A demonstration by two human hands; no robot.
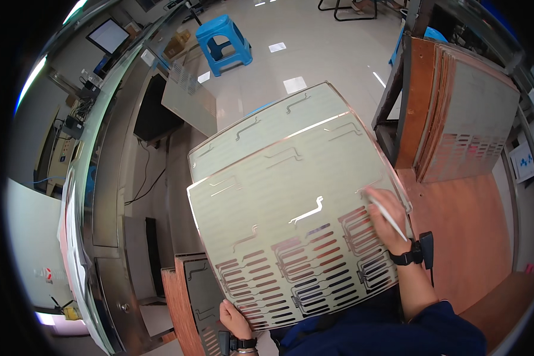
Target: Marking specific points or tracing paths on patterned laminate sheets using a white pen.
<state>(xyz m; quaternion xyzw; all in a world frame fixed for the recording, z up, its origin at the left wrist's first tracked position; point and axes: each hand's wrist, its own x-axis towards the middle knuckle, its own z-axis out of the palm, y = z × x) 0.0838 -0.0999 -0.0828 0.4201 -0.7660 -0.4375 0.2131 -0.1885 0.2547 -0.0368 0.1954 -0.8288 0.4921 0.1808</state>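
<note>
A large pale grey-green panel (267, 213) with coppery edges leans toward me, its face covered with slots and thin bent line patterns. At its lower left edge my left hand (235, 321) is closed, fingers partly hidden behind it. My right hand (385, 234) rests near the right part of the panel, closed round a white pen-like tool (392, 219) whose back end slants toward my wrist. The tip is hidden by my fingers. A second similar panel (273, 127) shows behind the upper edge of the first.
More coppery-edged panels stand stacked upright on the right (474, 113), on a reddish-brown board (457, 219). Another stack (181, 296) is at lower left. A glass-topped metal bench (110, 196) runs along the left. Beyond are a blue stool (222, 41) and a monitor (108, 37).
</note>
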